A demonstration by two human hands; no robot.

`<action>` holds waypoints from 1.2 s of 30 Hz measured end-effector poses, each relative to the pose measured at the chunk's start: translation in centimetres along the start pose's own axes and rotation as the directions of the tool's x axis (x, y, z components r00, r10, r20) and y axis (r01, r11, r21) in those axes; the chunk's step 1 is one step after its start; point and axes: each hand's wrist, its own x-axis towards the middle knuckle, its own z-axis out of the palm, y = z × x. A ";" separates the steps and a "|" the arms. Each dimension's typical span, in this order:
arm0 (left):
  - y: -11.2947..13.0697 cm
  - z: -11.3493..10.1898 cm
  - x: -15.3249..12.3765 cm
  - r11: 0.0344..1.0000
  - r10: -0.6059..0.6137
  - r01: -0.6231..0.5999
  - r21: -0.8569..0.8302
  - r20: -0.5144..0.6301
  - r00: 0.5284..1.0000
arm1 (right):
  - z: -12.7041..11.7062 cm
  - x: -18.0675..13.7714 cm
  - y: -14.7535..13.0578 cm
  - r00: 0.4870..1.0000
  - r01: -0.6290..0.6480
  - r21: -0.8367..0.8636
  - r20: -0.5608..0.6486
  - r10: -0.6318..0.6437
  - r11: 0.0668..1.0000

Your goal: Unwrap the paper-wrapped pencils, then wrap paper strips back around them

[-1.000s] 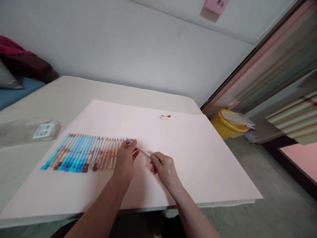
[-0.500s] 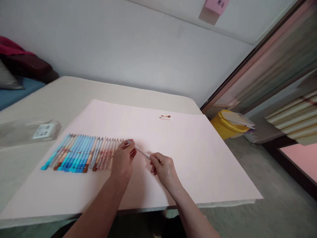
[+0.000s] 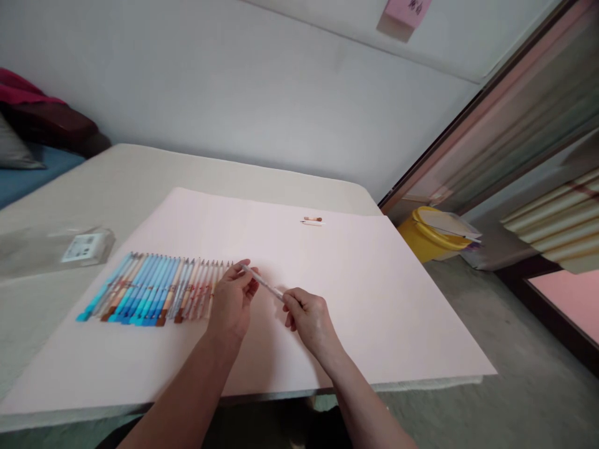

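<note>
A slim whitish pen (image 3: 264, 284) slants between my two hands, above a pink sheet (image 3: 365, 299). Its right end is pinched in my right hand (image 3: 306, 312), between thumb and curled fingers. My left hand (image 3: 233, 299) holds the other end with its fingertips, the thumb slightly raised beside it. Left of that hand, a row of pens (image 3: 150, 287) lies side by side on the sheet, in blue, brown, clear and red-marked white. The left hand covers the row's right end.
Near the sheet's far edge lie a short brown piece (image 3: 313, 219) and a thin pointed white one (image 3: 312, 223). A clear plastic bag with a label (image 3: 84, 247) rests on the table at left. A yellow bucket (image 3: 416, 234) stands on the floor at right.
The fingers and thumb of my left hand have shifted slightly around the pen's end. My right hand and the row of pens stay where they were.
</note>
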 end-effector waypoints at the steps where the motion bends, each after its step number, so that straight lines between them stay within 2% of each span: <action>1: 0.1 0.0 0.0 1.000 -0.012 0.012 -0.013 0.007 1.000 | 0.0 0.0 0.0 1.000 -0.002 0.002 -0.003 0.002 1.000; 7: 0.1 0.0 -0.1 0.999 0.003 -0.001 0.038 -0.033 0.999 | 0.0 -0.1 0.1 1.000 0.007 -0.006 0.009 -0.007 1.000; 13: 0.3 0.1 0.0 1.000 -0.029 0.029 -0.012 -0.021 0.999 | 0.0 -0.1 0.3 1.000 0.008 -0.011 0.010 -0.008 1.000; 19: 0.1 0.0 0.0 0.993 0.014 -0.002 0.119 -0.105 0.994 | 0.0 -0.1 0.2 1.000 0.013 -0.018 0.019 -0.013 1.000; 25: 0.4 0.3 -0.2 1.000 -0.030 0.030 -0.003 -0.043 0.999 | -0.1 0.0 0.2 1.000 -0.001 -0.021 0.002 0.001 1.000; 31: 0.1 0.2 -0.4 0.997 -0.002 0.010 0.076 -0.106 0.994 | -0.1 -0.1 0.0 1.000 0.016 -0.036 0.011 -0.016 0.999; 36: 0.1 0.1 -0.3 0.998 -0.069 0.069 0.010 -0.033 0.997 | -0.2 0.0 0.1 1.000 0.015 -0.047 -0.004 -0.016 0.999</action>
